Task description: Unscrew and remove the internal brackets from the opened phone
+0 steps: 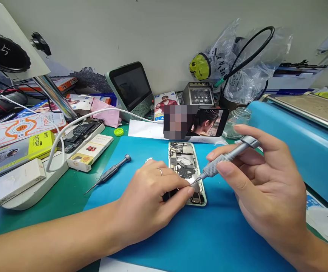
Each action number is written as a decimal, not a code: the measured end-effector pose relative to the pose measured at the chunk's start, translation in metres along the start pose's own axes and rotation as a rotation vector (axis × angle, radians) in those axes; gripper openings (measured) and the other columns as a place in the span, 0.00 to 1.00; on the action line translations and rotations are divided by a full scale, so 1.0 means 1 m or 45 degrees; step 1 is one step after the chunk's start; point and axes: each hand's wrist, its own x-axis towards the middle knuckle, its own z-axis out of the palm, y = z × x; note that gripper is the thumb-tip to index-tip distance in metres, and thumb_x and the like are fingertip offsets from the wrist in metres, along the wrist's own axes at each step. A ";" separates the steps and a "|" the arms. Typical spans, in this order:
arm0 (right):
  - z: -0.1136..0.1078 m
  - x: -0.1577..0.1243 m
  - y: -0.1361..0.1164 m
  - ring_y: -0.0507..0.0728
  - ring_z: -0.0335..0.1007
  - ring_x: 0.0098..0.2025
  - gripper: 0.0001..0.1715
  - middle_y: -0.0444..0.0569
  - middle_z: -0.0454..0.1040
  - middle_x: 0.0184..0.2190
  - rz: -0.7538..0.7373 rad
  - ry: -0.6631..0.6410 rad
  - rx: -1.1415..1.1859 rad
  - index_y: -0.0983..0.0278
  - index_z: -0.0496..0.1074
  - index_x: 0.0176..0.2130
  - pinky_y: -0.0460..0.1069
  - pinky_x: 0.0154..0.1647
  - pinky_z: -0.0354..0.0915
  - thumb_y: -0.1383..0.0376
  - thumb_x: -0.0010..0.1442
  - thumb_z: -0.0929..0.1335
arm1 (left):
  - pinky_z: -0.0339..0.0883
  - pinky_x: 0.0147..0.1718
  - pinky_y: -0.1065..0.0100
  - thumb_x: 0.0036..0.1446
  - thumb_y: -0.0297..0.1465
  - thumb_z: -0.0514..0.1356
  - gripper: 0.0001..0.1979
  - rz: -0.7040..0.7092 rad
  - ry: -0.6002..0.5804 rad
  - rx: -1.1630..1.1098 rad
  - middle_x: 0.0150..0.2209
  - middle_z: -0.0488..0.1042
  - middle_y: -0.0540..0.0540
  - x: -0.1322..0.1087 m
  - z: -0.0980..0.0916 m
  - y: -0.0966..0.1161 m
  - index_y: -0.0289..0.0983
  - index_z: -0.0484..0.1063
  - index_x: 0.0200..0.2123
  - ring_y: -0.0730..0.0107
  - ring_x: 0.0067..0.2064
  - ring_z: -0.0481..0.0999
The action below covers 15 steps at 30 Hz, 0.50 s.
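Observation:
An opened phone [185, 162] lies on a blue mat [209, 234], its inner boards and parts exposed. My left hand [149, 196] rests on the phone's lower left side, fingers pinched together on a small piece at the phone's lower half. My right hand [263, 185] grips a grey precision screwdriver [226, 158]; its tip points down-left at the phone's lower middle, right by my left fingertips. A ring sits on one left finger.
A second grey screwdriver [110, 173] lies on the mat's left edge. Behind the phone stands a phone playing video [206, 122] and a glass jar [236, 121]. Boxes [92, 151], a white cable [67, 132] and a microscope stand crowd the left; a blue machine [300, 147] sits right.

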 end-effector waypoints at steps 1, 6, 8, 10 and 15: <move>0.000 0.000 0.000 0.61 0.86 0.40 0.25 0.44 0.85 0.37 0.007 0.003 0.001 0.46 0.76 0.61 0.56 0.41 0.87 0.60 0.67 0.79 | 0.62 0.40 0.63 0.74 0.30 0.64 0.10 -0.008 -0.009 -0.002 0.33 0.83 0.55 0.000 0.000 0.000 0.39 0.82 0.37 0.73 0.35 0.75; 0.001 0.000 -0.001 0.59 0.86 0.40 0.25 0.43 0.85 0.37 0.008 -0.017 0.017 0.45 0.76 0.60 0.52 0.39 0.86 0.61 0.67 0.79 | 0.60 0.40 0.61 0.75 0.32 0.63 0.11 -0.020 -0.046 -0.014 0.34 0.84 0.54 -0.001 0.001 -0.002 0.39 0.82 0.38 0.71 0.35 0.76; 0.001 0.001 -0.001 0.58 0.85 0.39 0.24 0.43 0.85 0.37 0.008 -0.013 0.020 0.45 0.77 0.60 0.52 0.38 0.85 0.61 0.67 0.79 | 0.60 0.39 0.61 0.75 0.32 0.63 0.11 -0.016 -0.050 -0.011 0.33 0.83 0.54 -0.001 0.000 -0.002 0.39 0.82 0.38 0.72 0.35 0.75; 0.001 0.001 -0.001 0.58 0.85 0.39 0.24 0.42 0.85 0.37 0.011 -0.003 0.018 0.45 0.77 0.60 0.51 0.38 0.85 0.61 0.67 0.79 | 0.59 0.39 0.60 0.75 0.33 0.63 0.12 -0.019 -0.053 -0.008 0.33 0.83 0.54 0.000 0.000 -0.002 0.39 0.82 0.37 0.72 0.35 0.75; 0.001 -0.002 -0.001 0.57 0.85 0.39 0.26 0.41 0.85 0.37 0.008 -0.004 0.021 0.43 0.77 0.60 0.50 0.39 0.85 0.63 0.67 0.79 | 0.59 0.39 0.61 0.75 0.33 0.64 0.11 -0.011 -0.040 -0.014 0.33 0.83 0.55 0.001 -0.001 -0.002 0.39 0.82 0.36 0.72 0.35 0.75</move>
